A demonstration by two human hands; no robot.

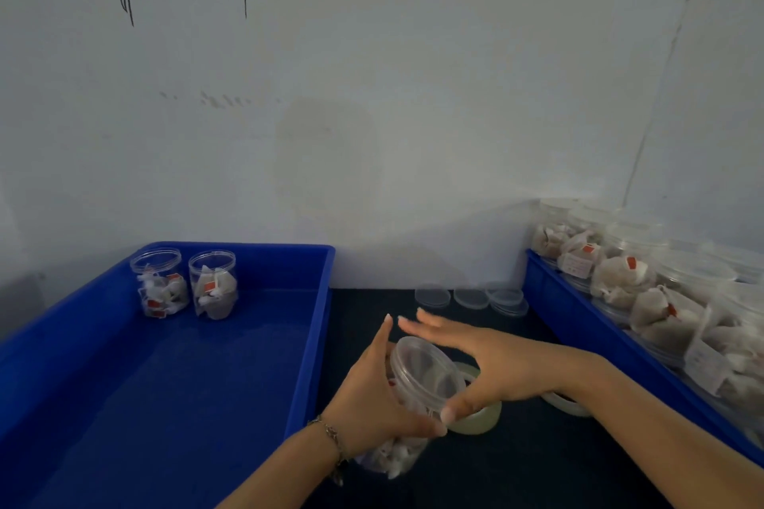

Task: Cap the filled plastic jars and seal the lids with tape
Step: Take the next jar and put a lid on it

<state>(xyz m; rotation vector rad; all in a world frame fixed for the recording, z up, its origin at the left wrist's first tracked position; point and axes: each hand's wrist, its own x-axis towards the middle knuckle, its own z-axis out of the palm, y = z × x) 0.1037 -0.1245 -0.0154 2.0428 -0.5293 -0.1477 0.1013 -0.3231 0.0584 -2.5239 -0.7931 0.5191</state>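
A clear plastic jar (399,455) filled with tea bags is tilted over the dark table, its clear lid (426,370) facing up and to the right. My left hand (372,397) grips the jar body, thumb along its lower side and fingers up its far side. My right hand (496,364) spans the lid with straight fingers over the far rim and the thumb tip at the near rim. A roll of clear tape (481,417) lies on the table just behind the jar, partly hidden by my right thumb.
A blue bin (308,343) on the left holds two filled jars (161,281) at its far end. Another blue bin (578,331) on the right is packed with several filled jars (620,277). Loose lids (471,298) lie by the wall. A second tape roll (566,403) sits under my right wrist.
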